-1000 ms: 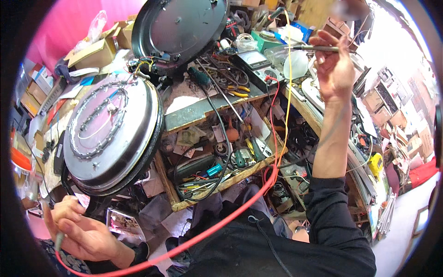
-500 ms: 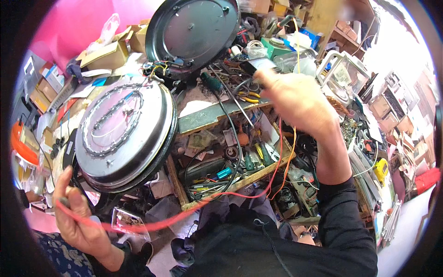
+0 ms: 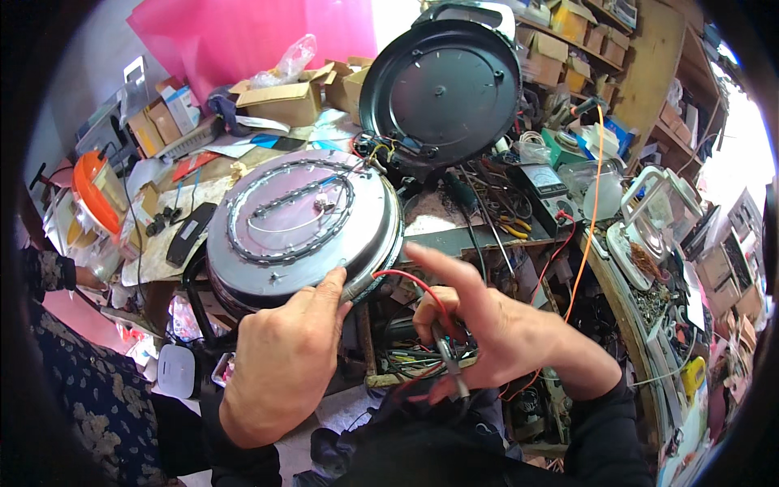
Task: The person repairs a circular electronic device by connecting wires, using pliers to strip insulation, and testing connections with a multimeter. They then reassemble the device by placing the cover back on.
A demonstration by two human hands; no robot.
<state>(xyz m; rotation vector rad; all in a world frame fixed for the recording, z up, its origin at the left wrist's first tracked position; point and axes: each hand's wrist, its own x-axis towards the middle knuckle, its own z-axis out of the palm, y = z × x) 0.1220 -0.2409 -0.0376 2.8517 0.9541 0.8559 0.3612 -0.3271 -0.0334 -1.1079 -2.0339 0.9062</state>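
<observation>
A round electric pan lies on the bench, its metal underside up, with a dark looped heating element and loose wires across it. My left hand is closed on a grey test clip with a red lead, close against the pan's near rim. To its right, my right hand has its index finger stretched out, while its other fingers hold a slim metal clip near the red lead. An analog meter with a red lead plugged in stands at the right.
The pan's black other half stands raised behind. Pliers with yellow handles and screwdrivers clutter the bench. An open tool drawer sits below its edge. Cardboard boxes stand at the back. Another person's sleeve shows at the left.
My left hand has moved right to the pan's near rim with the red lead. My right hand has come down from beside the meter. The view has shifted, so the bench appears farther right.
</observation>
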